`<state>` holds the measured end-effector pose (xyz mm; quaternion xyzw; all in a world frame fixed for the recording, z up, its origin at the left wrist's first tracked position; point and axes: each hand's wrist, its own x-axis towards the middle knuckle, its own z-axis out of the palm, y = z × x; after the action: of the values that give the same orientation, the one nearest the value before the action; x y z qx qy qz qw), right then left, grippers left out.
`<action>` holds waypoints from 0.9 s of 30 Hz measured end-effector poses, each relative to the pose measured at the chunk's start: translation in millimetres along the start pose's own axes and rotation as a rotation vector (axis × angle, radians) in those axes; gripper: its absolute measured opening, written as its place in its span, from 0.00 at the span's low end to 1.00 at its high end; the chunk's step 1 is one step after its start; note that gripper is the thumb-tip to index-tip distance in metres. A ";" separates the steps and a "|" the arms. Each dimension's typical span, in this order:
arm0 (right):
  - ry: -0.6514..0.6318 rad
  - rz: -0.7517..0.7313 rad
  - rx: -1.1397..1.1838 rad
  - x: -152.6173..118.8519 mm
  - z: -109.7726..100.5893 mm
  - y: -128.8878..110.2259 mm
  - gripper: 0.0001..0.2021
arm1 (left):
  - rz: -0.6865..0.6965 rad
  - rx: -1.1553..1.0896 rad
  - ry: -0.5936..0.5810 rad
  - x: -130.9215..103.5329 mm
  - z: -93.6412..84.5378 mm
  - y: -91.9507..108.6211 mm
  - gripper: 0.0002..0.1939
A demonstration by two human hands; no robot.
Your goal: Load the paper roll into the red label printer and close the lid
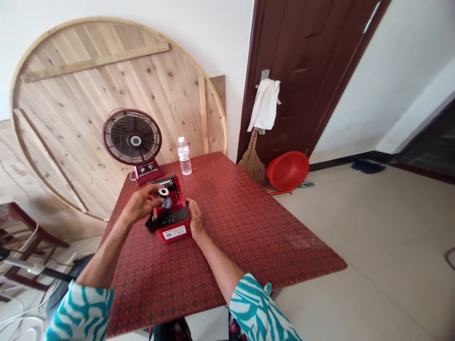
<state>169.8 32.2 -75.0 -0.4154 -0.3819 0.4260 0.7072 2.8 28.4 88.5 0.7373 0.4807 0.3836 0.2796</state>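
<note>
On the table stands a red and black box-shaped machine (pixel 173 232), its top open; it looks like a small label printer, with a white sticker on its near face. My left hand (pixel 140 204) is over the opening and pinches a small roll (pixel 164 192) with a white ring-shaped end and a dark centre. Below that roll is a blurred dark bluish part I cannot make out. My right hand (pixel 195 218) steadies the machine, its fingers curled against the right side. Inside, a metal rod shows at the back. A black flap or strip juts out at the machine's left.
Behind the machine are a red fan (pixel 132 137) and a clear water bottle (pixel 184 157). The patterned red table (pixel 256 222) ends at a right corner. A large wooden round (pixel 103 94) leans on the wall. Red basins (pixel 289 170) and a broom (pixel 253 158) are near the door.
</note>
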 end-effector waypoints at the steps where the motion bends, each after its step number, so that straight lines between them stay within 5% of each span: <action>1: -0.001 0.001 -0.001 -0.1 -0.1 0.3 0.19 | -0.006 -0.056 0.100 -6.7 -12.3 -3.5 0.20; 6: -0.005 0.004 -0.008 0.2 -2.2 3.2 0.20 | -0.170 -0.244 0.434 -38.4 -54.8 -52.6 0.27; 13: -0.004 0.004 -0.030 1.7 -5.1 2.4 0.19 | -0.334 -0.294 0.344 -53.0 -15.4 -125.7 0.27; 21: 0.006 0.020 -0.008 0.6 -2.4 1.3 0.19 | -0.326 -0.093 0.232 -33.6 -21.9 -120.2 0.28; 27: -0.004 0.009 -0.015 0.8 -2.4 -0.3 0.19 | -0.368 0.269 0.110 6.3 -15.1 -115.6 0.12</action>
<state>172.3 32.3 -75.5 -0.4217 -0.3844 0.4272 0.7014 -65.4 78.9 8.3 0.6459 0.6684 0.2980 0.2174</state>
